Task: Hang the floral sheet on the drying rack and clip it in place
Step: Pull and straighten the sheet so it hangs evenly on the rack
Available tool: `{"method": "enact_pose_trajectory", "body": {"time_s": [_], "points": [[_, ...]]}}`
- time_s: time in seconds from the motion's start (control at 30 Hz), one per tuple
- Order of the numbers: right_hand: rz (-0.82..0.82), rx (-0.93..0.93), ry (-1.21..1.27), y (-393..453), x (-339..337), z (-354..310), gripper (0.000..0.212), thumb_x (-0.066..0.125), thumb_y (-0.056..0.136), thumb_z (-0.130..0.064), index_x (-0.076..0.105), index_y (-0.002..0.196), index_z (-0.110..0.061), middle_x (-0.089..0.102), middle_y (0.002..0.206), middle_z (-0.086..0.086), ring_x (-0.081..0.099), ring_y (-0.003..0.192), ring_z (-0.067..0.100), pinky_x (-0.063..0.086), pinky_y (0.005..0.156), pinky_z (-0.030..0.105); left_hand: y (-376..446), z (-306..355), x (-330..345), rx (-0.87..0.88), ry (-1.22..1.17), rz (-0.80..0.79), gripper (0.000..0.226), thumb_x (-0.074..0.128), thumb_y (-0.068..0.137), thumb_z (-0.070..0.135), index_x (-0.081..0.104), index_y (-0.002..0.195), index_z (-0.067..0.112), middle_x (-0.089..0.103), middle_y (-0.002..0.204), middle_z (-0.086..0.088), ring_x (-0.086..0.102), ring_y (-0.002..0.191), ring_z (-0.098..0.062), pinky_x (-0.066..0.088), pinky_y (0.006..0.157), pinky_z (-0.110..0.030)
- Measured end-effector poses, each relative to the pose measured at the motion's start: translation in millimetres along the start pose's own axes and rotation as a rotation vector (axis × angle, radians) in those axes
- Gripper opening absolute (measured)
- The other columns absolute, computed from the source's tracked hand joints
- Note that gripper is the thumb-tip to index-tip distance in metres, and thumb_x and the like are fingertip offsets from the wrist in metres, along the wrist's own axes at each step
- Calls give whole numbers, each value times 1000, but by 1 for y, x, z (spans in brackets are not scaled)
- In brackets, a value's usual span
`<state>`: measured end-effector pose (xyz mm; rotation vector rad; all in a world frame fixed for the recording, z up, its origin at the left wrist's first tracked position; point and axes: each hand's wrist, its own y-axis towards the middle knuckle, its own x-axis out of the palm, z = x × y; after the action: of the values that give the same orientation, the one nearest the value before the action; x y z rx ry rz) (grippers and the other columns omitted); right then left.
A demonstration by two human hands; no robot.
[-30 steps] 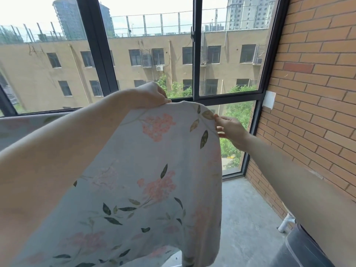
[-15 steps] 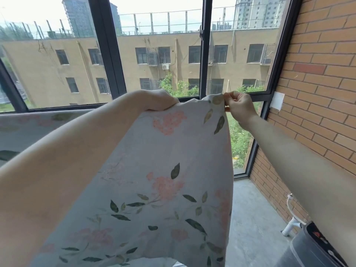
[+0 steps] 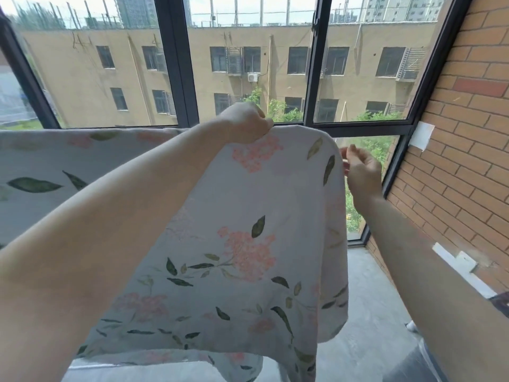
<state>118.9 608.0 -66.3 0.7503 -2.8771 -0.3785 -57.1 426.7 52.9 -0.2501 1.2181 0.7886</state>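
Beyond both hands, dark-framed windows (image 3: 181, 64) fill the balcony wall. Left hand (image 3: 245, 124) grips the floral sheet (image 3: 242, 244) at its top fold; the sheet drapes below and leftward. Right hand (image 3: 360, 172) hovers just beside its edge, fingers loosely curled, holding nothing. With one grip and no clip visible, the sheet may slide off.
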Motion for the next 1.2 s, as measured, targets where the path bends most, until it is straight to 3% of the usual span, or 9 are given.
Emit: {"method": "enact_pose_trajectory", "body": {"time_s": [0.07,0.17,0.27,0.33,0.47,0.57,0.7,0.87,1.2], "points": [[70,-116,-34,-31,-3,11,20,53,106,-33,72,99,-31,72,96,-11,66,85,3,56,76,25,-15,6,2,67,24,111,43,42,104,32,45,64,17,47,64,2,42,55,-17,32,50,-26],[90,-169,-78,-70,-6,27,22,55,105,-31,67,123,-33,68,121,-17,63,108,-5,55,86,16,-30,9,18,141,15,374,37,44,103,33,53,69,20,58,69,4,55,63,-20,33,52,-27],[26,-93,-89,-110,-14,46,27,58,105,-29,64,131,-31,64,130,-14,62,115,-2,54,92,19,-63,2,56,333,-42,614,18,53,99,28,69,102,22,72,105,5,64,99,-23,42,83,-30],[-13,-31,-96,-135,-19,64,27,60,104,-25,65,130,-30,66,128,-13,64,111,-1,55,90,20,-99,-8,89,480,-122,695,28,60,93,16,69,119,16,66,128,0,56,120,-24,39,106,-35],[-72,94,-167,-181,-25,107,26,60,103,-17,67,124,-29,67,116,-16,64,95,-11,56,79,13,-198,-55,175,358,-296,422,31,64,88,11,68,119,17,62,131,3,56,123,-21,42,106,-37],[-124,214,-198,-211,-26,141,26,61,102,-15,67,122,-30,70,111,-11,66,94,-1,51,65,6,-266,-107,233,23,-347,104,25,66,90,17,66,113,28,58,123,17,57,117,-12,48,103,-35],[-251,327,-291,-246,-20,189,24,65,99,-19,68,116,-36,68,119,-11,68,101,8,55,78,20,-338,-157,274,-328,-454,-173,26,71,94,19,59,104,40,53,114,25,56,112,-8,43,90,-8],[-339,465,-397,-298,-3,233,23,70,96,-14,70,116,-24,69,108,-15,69,98,16,57,98,49,-399,-198,288,-603,-521,-254,20,71,93,26,63,105,39,56,121,25,57,115,-2,47,102,-32],[-511,563,-463,-378,81,229,22,69,96,-16,68,113,-31,72,113,-15,71,90,10,57,96,47,-448,-272,238,-667,-578,-224,22,70,93,28,62,110,39,55,125,21,56,114,-2,45,93,-22]]}}
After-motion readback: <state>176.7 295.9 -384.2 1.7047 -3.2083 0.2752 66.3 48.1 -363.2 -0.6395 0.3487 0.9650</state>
